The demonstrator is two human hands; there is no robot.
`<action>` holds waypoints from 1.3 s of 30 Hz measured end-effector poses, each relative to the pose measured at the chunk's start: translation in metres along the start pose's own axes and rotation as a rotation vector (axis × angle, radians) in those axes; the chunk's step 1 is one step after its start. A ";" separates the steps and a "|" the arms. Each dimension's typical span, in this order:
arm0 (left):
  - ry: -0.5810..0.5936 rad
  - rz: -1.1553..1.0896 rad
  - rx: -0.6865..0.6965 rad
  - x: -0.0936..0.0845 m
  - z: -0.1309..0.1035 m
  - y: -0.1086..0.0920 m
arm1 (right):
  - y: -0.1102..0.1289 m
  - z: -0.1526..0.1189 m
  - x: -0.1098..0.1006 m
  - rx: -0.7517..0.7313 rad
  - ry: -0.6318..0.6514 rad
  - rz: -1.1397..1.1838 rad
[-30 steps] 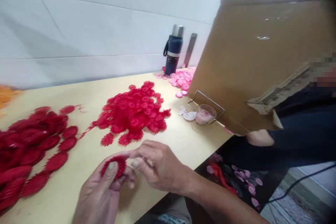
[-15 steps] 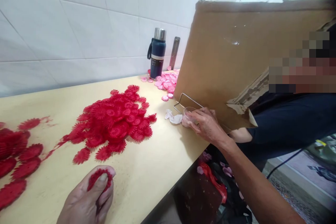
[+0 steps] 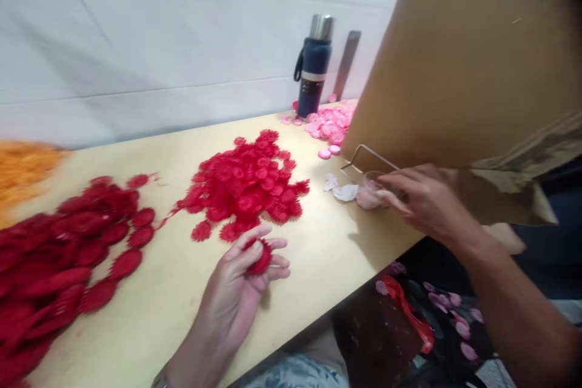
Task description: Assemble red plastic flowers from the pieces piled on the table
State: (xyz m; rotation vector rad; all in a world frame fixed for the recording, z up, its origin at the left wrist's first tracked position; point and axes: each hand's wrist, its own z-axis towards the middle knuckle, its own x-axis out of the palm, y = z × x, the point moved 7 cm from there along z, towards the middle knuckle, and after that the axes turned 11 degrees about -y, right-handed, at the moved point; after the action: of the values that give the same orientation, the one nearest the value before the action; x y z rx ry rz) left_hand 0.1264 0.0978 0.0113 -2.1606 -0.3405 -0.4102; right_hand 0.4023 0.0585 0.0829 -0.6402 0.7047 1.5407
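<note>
Between the thumb and fingers of my left hand [image 3: 248,273] is a dark red serrated disc [image 3: 260,256], just in front of a heap of red flower-like pieces [image 3: 245,185]. My right hand [image 3: 421,197] rests its fingertips at a small clear cup [image 3: 369,191] near the cardboard; the fingers are bent around its rim. A crumpled white tissue [image 3: 343,190] lies left of the cup, and a bent metal wire stand [image 3: 375,154] is behind it. Darker red discs [image 3: 86,230] are piled at the left.
Orange pieces [image 3: 27,167] lie at the far left. A blue bottle [image 3: 313,70] stands by the wall beside pink pieces [image 3: 331,124] and a dark grey upright object [image 3: 347,63]. Large cardboard [image 3: 454,73] rises at the right. Below the table [image 3: 173,291] edge lies a red strip [image 3: 411,315].
The view has swung left, bringing in the orange pieces and more dark red discs. My left hand has moved up toward the red heap, its fingers more spread. My right hand stays at the cup.
</note>
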 end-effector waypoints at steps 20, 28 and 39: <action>-0.035 -0.425 -0.144 -0.022 -0.002 0.005 | 0.222 -0.035 0.039 -0.295 0.048 0.686; 0.001 -0.456 -0.053 -0.033 -0.005 -0.001 | 0.219 -0.027 0.035 -0.240 -0.108 0.561; -0.137 -0.511 0.010 -0.053 -0.006 -0.006 | 0.247 -0.033 0.037 -0.218 -0.096 0.646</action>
State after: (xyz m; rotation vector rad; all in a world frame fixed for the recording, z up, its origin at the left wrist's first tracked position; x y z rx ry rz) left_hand 0.0752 0.0913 -0.0029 -2.0807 -0.9778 -0.5405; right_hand 0.1525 0.0453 0.0494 -0.5158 0.7128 2.2525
